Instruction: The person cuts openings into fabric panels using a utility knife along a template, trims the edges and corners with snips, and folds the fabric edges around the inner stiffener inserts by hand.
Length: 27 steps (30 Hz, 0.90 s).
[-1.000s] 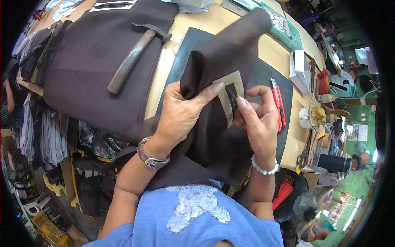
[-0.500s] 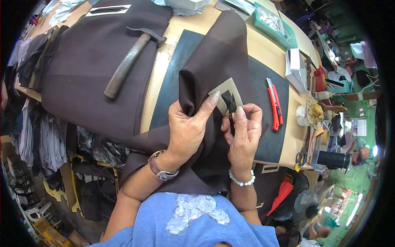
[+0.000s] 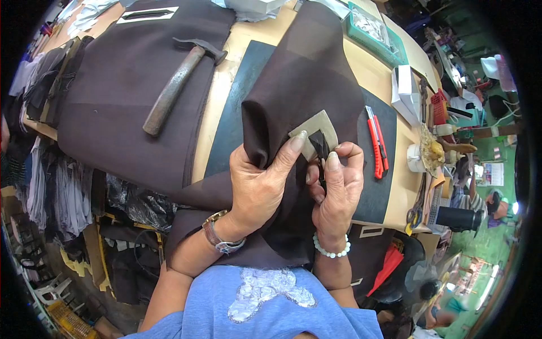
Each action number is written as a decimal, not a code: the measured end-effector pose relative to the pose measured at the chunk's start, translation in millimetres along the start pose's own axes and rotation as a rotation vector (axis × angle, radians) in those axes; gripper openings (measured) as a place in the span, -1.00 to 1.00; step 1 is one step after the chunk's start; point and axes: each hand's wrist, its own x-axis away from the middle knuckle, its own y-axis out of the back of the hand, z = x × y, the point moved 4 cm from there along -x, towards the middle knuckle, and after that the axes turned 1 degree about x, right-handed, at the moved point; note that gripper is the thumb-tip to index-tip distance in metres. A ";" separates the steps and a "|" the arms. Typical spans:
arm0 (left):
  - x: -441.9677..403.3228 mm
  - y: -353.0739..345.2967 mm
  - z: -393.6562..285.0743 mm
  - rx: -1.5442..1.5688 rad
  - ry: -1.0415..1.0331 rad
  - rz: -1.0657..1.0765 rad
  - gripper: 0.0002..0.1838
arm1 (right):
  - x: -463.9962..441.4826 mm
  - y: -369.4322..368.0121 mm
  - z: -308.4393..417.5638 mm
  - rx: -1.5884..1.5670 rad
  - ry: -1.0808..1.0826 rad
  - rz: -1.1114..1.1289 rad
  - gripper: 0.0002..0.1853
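Observation:
A dark brown sheet of fabric (image 3: pixel 316 62) is bunched up in front of me, with a flat beige frame (image 3: pixel 322 121) set on it. My left hand (image 3: pixel 257 183) is closed on the folded fabric, its thumb pressed on the frame's left corner. Black material (image 3: pixel 319 145) shows in the frame's opening. My right hand (image 3: pixel 337 189) pinches the dark edge at the frame's lower right side; its fingertips are partly hidden. A red utility knife (image 3: pixel 377 144) lies right of the fabric on a black mat (image 3: pixel 240 93).
At left, a hammer (image 3: pixel 174 93) rests on stacked brown fabric panels (image 3: pixel 118 113), the top one bearing a white-framed slot (image 3: pixel 148 15). Farther right are a green basket (image 3: pixel 389 53) of small pieces, a white box (image 3: pixel 402 96), a white pot (image 3: pixel 416 159) and scissors (image 3: pixel 413 217).
The frame has shifted slightly right and down, and the fabric behind it spreads wider to the right. My right hand has moved a little right with the pinched edge.

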 end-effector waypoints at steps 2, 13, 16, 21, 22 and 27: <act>-0.5 -0.5 1.4 0.004 -0.009 -0.010 -0.87 | -0.7 1.5 0.5 0.015 -0.011 0.005 -0.78; -8.0 1.3 5.5 -0.013 0.069 0.043 -0.83 | -8.7 7.3 -2.9 0.020 -0.071 0.017 -0.80; -12.8 0.7 2.7 -0.042 0.104 0.061 -0.83 | -1.3 17.7 11.0 0.023 -0.063 0.050 -0.67; -16.0 -4.0 0.5 -0.058 0.169 0.152 -0.83 | -8.3 23.8 45.1 0.839 0.458 0.214 -0.52; -15.3 -3.6 1.3 -0.072 0.183 0.174 -0.84 | -13.8 20.5 47.0 0.952 0.661 0.301 -0.47; -13.8 -2.6 -2.2 -0.147 0.175 0.237 -0.84 | -19.5 11.7 59.0 1.390 1.028 0.575 -0.59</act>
